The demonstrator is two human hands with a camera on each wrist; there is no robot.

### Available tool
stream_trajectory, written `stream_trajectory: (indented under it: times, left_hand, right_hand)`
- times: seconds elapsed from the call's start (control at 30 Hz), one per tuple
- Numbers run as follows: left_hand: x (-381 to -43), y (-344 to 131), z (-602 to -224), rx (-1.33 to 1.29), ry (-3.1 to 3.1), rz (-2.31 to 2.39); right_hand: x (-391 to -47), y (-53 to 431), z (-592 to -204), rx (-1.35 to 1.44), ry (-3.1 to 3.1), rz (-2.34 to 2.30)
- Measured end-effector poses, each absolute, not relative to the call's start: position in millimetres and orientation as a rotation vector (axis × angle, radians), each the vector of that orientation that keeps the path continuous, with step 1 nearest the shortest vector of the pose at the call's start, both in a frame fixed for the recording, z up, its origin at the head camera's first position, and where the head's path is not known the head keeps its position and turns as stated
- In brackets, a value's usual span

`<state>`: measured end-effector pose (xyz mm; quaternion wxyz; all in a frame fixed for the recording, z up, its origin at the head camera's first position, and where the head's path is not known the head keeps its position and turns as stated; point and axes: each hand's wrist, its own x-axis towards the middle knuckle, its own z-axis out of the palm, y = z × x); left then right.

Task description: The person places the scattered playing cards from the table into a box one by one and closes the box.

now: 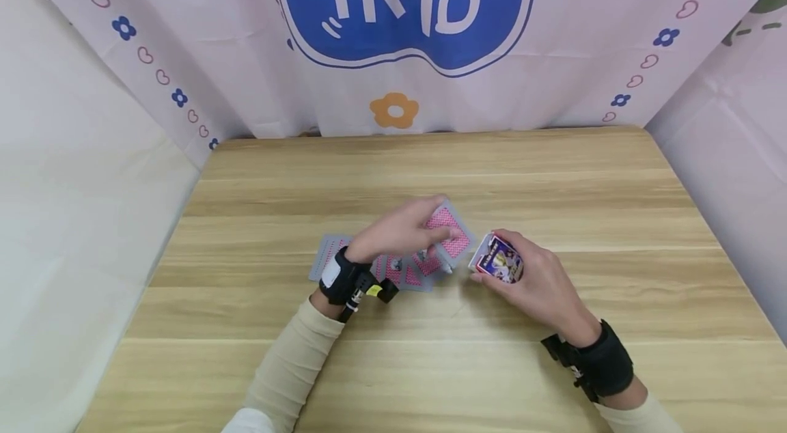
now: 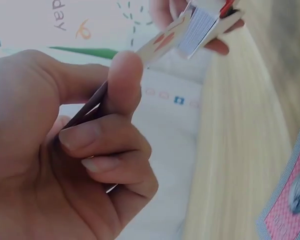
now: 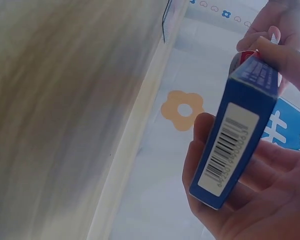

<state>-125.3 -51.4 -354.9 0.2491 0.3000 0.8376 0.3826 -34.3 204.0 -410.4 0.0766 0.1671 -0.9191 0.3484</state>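
Observation:
My left hand [image 1: 396, 231] pinches a playing card [image 1: 453, 245] with a pink patterned back between thumb and fingers; whether it is one card or a few I cannot tell. In my right hand [image 1: 547, 286] is a small card box [image 1: 501, 262], gripped by its sides. Its open end faces the left hand, and a stack of cards [image 2: 196, 34] shows inside in the left wrist view. The box's blue side with a barcode label [image 3: 225, 147] faces the right wrist camera. Beneath the left hand and wrist, pink-backed cards [image 1: 418, 276] lie spread on the table.
The wooden table [image 1: 430, 365] reaches back to a hanging cloth [image 1: 246, 78] with a blue emblem and an orange flower. White cloth walls [image 1: 80, 166] stand on both sides. Each wrist wears a black strap [image 1: 609, 361] with a small camera.

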Motion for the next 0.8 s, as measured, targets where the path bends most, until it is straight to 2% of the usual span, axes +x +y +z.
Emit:
stream_trajectory:
  times: [0.63, 0.8]
  left_hand:
    - [-117.7, -38.9, -356.0, 0.762, 2.222, 1.167]
    - [-110.3, -27.0, -360.1, 0.664, 2.313, 1.157]
  right_hand:
    - [-34.4, 202.9, -413.5, 0.581, -2.719, 1.039]
    - [-34.2, 202.3, -413.8, 0.589, -2.688, 1.044]
